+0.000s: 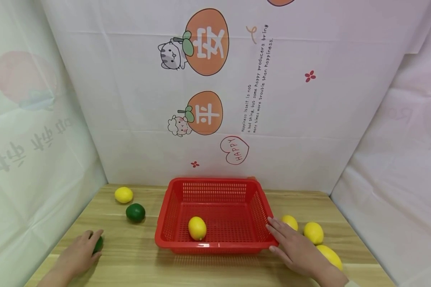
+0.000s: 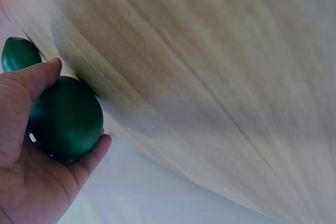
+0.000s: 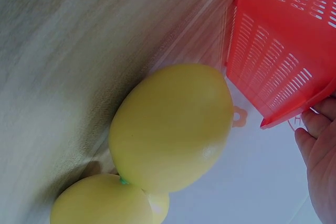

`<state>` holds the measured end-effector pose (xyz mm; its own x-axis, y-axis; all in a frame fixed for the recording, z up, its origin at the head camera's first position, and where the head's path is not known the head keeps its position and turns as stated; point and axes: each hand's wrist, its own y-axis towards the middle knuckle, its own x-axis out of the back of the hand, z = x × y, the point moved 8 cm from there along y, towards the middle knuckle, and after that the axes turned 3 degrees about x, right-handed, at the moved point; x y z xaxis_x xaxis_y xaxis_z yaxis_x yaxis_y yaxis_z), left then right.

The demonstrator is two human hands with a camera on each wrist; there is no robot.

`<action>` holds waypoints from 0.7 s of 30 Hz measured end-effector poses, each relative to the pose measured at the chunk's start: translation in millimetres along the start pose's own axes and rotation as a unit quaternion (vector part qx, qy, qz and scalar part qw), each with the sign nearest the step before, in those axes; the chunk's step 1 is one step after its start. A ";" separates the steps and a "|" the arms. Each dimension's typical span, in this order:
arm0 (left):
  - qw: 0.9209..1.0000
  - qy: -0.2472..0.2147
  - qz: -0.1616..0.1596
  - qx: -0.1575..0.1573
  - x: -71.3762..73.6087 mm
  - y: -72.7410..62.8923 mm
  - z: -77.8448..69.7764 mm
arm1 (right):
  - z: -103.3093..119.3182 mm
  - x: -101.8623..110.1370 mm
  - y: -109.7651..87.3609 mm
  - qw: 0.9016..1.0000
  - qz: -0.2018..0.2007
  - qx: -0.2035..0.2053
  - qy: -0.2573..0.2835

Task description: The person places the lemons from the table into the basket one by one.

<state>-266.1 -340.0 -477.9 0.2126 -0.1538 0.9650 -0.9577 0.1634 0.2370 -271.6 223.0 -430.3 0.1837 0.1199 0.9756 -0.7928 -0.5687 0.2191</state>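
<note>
At the left of the table, my left hand (image 1: 74,254) holds a dark green lime (image 2: 67,118), thumb on one side and fingers on the other. A second green lime (image 1: 135,213) lies farther back, near a yellow lemon (image 1: 123,195). My right hand (image 1: 297,248) rests its fingers on the right rim of a red plastic basket (image 1: 215,244), the thumb by its front corner. Inside the basket lies one lemon (image 1: 197,228). Several lemons sit right of the basket, beside and partly behind my right hand; the largest in the right wrist view is a lemon (image 3: 170,127).
The wood-grain table (image 1: 129,255) is walled in by white printed cloth (image 1: 291,119) at the back and both sides. A lemon (image 1: 313,233) and another lemon (image 1: 330,257) lie close to my right forearm. The basket's back edge is near the rear cloth.
</note>
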 end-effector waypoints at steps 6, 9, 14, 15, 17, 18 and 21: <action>1.000 -0.003 -0.011 -0.013 0.9 -0.8 -0.3 | 0.6 0.8 -0.4 1.000 -0.004 0.004 -0.001; 1.000 -0.002 -0.015 -0.019 2.1 -1.4 -1.6 | 0.6 0.3 -0.5 1.000 -0.005 0.004 -0.002; 1.000 0.005 -0.014 -0.023 4.7 -1.3 -4.0 | 0.9 0.0 -0.3 1.000 -0.008 0.009 -0.001; 1.000 0.007 -0.013 -0.023 5.3 -1.0 -4.4 | 0.9 0.0 -0.3 1.000 -0.008 0.009 -0.001; 1.000 0.010 -0.010 -0.023 6.4 -0.2 -5.4 | 0.9 0.1 -0.2 1.000 -0.009 0.008 0.002; 1.000 0.011 -0.009 -0.023 6.9 0.2 -5.9 | 0.7 0.1 -0.1 1.000 -0.010 0.007 0.002; 1.000 0.013 -0.005 -0.025 8.7 1.1 -7.7 | 0.8 0.3 -0.5 1.000 -0.011 0.006 0.006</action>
<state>-263.8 -333.7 -468.4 0.2269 -0.1307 0.9651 -0.9449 0.2104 0.2507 -270.6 222.6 -430.1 0.1932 0.1419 0.9708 -0.7822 -0.5750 0.2397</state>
